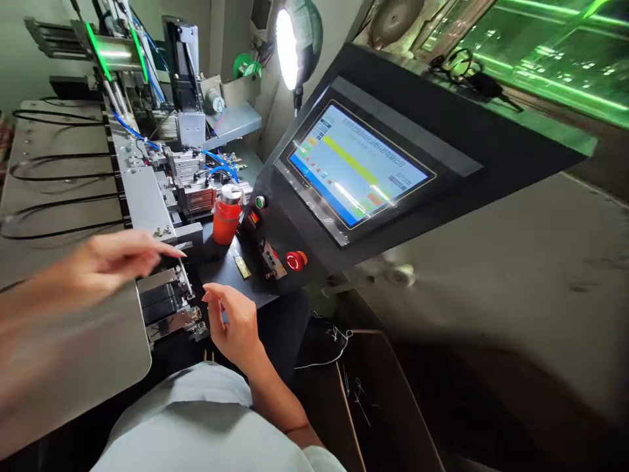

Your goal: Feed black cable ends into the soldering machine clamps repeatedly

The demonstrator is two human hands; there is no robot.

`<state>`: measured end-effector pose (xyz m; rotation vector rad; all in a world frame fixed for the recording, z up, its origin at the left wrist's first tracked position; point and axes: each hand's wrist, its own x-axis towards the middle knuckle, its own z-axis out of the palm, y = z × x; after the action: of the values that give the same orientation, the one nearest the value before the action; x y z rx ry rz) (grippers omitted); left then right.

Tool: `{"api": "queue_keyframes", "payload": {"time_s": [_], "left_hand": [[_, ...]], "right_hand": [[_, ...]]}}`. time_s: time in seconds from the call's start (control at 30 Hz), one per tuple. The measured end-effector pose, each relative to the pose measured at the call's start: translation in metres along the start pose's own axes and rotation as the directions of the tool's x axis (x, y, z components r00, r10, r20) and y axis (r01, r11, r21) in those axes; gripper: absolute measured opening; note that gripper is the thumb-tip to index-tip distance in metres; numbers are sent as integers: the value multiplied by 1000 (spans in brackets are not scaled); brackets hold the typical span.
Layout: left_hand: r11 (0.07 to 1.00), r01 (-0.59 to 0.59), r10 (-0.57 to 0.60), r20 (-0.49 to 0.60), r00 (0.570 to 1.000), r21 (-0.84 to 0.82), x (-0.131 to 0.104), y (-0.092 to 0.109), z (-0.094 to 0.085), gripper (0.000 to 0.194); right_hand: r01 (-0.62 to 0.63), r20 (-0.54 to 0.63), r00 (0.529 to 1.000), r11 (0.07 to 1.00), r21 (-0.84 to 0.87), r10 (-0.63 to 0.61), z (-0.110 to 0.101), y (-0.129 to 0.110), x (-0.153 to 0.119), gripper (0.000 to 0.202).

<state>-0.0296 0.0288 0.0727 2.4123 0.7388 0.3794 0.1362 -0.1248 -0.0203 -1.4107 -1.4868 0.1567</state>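
Observation:
My left hand reaches in over the front end of a metal machine rail. Its index finger is stretched out to the right and the other fingers are partly curled, with nothing visible in them; motion blurs it somewhat. Just below that fingertip is a small metal fixture with a thin upright rod. To the right of the fixture, a little apart from it, my right hand has thumb and index finger brought together. Whatever may be between those fingertips is too small or hidden to make out.
An orange bottle and a small yellowish strip rest on the dark tabletop. At right stands a slanted control panel with a lit touchscreen and red emergency stop button. Black cables loop across the left plate; a lamp shines behind.

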Motion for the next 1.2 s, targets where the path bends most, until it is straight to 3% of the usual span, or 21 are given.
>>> {"api": "queue_keyframes", "payload": {"time_s": [0.1, 0.2, 0.27, 0.43, 0.57, 0.67, 0.73, 0.8, 0.87, 0.93, 1.0, 1.1, 1.2], "left_hand": [[986, 0, 25, 145, 989, -169, -6, 5, 30, 32], [975, 73, -56, 84, 995, -211, -10, 10, 59, 25], [973, 77, -69, 43, 997, -219, -10, 11, 68, 23], [989, -32, 28, -29, 999, -144, -12, 7, 74, 19], [992, -92, 91, -10, 996, -86, -15, 3, 79, 23], [996, -63, 68, 84, 994, -58, -18, 6, 73, 23], [995, -21, 39, 194, 980, -97, -19, 10, 64, 22], [987, 34, 7, 255, 967, -155, -17, 13, 55, 20], [975, 89, -48, 196, 979, -203, -15, 15, 50, 20], [950, 138, -120, 79, 990, -279, -13, 15, 51, 20], [904, 180, -188, 17, 982, -388, -13, 15, 56, 21], [835, 217, -238, 24, 971, -505, -15, 15, 64, 22], [827, 220, -245, 21, 969, -517, -17, 15, 68, 22]], "right_hand": [[-66, 1, 998, 997, 51, 66, -1, 0, -2, 16], [-198, 44, 980, 969, 150, 193, -1, 3, -4, 14], [-289, 66, 957, 931, 221, 281, 1, 5, -5, 14], [-462, 149, 885, 792, 398, 441, 9, 9, -6, 11], [-554, 253, 827, 655, 513, 501, 11, 14, -1, 15], [-625, 433, 781, 571, 532, 450, 4, 23, 9, 20], [-691, 613, 711, 501, 521, 344, -1, 27, 17, 24], [-723, 695, 668, 454, 520, 268, 0, 27, 23, 28], [-667, 586, 739, 486, 565, 332, 7, 21, 26, 28], [-524, 306, 848, 607, 598, 432, 19, 12, 23, 23], [-354, 12, 908, 751, 558, 419, 33, 2, 18, 17], [-172, -214, 931, 874, 455, 295, 50, -4, 8, 11], [-148, -231, 937, 897, 416, 262, 55, -2, 2, 11]]}}
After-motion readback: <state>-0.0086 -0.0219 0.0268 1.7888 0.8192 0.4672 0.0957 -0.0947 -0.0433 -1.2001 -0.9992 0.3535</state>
